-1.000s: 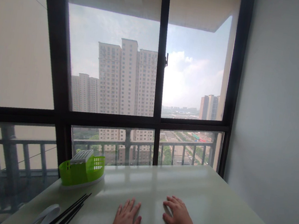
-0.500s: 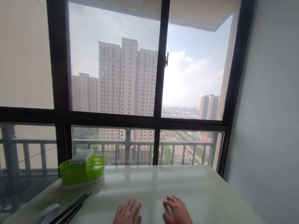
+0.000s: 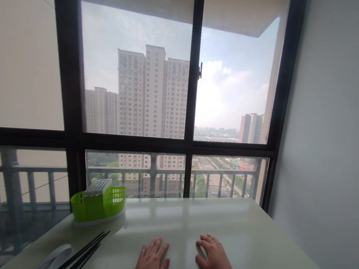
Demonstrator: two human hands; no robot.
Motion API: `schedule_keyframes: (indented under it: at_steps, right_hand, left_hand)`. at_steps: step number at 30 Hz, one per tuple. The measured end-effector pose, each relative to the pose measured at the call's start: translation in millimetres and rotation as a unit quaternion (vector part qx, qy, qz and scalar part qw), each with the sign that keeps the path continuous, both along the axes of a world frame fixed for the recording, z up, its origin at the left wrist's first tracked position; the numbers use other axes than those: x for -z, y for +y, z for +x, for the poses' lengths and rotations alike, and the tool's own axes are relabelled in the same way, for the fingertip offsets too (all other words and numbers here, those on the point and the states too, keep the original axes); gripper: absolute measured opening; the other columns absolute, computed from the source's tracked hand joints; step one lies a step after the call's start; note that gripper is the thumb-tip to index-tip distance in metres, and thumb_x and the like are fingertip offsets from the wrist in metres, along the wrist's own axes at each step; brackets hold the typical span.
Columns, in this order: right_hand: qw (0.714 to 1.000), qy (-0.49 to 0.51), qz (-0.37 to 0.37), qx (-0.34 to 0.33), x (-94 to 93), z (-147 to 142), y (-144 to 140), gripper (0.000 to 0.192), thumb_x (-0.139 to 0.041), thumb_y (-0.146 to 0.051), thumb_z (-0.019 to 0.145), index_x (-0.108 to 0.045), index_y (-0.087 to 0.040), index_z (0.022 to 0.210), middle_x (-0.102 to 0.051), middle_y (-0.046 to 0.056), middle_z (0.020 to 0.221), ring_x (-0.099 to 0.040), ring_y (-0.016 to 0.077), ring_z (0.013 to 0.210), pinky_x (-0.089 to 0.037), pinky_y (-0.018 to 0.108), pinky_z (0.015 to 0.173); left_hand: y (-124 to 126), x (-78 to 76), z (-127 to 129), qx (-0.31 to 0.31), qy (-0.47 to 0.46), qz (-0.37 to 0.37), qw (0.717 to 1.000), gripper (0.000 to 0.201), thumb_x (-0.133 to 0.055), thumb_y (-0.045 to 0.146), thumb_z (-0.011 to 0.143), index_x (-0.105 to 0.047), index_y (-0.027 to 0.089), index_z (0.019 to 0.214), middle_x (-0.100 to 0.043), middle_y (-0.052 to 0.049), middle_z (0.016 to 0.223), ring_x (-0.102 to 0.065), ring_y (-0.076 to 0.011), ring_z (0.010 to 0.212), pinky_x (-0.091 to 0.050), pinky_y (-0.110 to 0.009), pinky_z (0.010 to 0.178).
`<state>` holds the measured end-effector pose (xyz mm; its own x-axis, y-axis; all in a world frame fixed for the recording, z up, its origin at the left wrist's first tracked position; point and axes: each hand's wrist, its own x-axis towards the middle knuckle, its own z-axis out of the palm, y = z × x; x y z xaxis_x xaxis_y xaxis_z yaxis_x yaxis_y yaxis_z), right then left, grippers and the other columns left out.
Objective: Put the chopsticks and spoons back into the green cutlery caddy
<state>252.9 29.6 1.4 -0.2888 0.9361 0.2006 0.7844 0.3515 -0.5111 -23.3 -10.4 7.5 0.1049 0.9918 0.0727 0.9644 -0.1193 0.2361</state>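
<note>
On the glossy pale counter (image 3: 250, 249), the left hand (image 3: 151, 265) and right hand (image 3: 214, 260) lie flat, fingers released, apart from the black chopsticks (image 3: 82, 256) and green plastic basket (image 3: 97, 205).

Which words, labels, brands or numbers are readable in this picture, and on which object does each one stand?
None can be read.
The lime green plastic slotted basket shows no label.
The black chopsticks, the white curved object and the glossy pale table are plain.
The distant tower blocks beyond the window carry no legible sign.
</note>
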Motion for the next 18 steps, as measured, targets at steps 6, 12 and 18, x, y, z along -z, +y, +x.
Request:
schedule_keyframes:
  at_steps: [6,12,18]
  right_hand:
    - [1.0,0.0,0.002,0.001,-0.4,-0.4,0.1,0.052,-0.063,-0.042,0.081,-0.069,-0.031,0.132,-0.053,0.003,0.153,-0.038,0.0288,0.147,-0.018,0.046,0.125]
    - [1.0,-0.001,-0.001,-0.001,-0.2,-0.2,0.2,0.054,-0.063,-0.042,0.081,-0.069,-0.03,0.133,-0.053,0.004,0.153,-0.037,0.0287,0.148,-0.018,0.046,0.125]
    - [1.0,-0.003,-0.003,0.002,1.3,-0.4,0.1,0.053,-0.062,-0.042,0.082,-0.069,-0.03,0.133,-0.053,0.004,0.154,-0.037,0.0287,0.148,-0.017,0.047,0.125]
  left_hand:
    - [0.3,0.8,0.1,0.0,-0.003,0.0,1.0,0.063,-0.036,0.048,0.097,-0.044,0.028,0.156,-0.029,-0.006,0.169,-0.022,-0.0273,0.158,-0.011,-0.052,0.128]
    - [1.6,3.4,-1.0,0.001,-0.001,0.0,1.0,0.063,-0.036,0.048,0.097,-0.044,0.028,0.156,-0.028,-0.006,0.169,-0.022,-0.0277,0.158,-0.011,-0.053,0.128]
    - [0.8,3.6,-0.9,0.0,-0.002,0.001,1.0,0.062,-0.036,0.047,0.097,-0.044,0.028,0.156,-0.029,-0.006,0.169,-0.022,-0.0267,0.158,-0.011,-0.052,0.128]
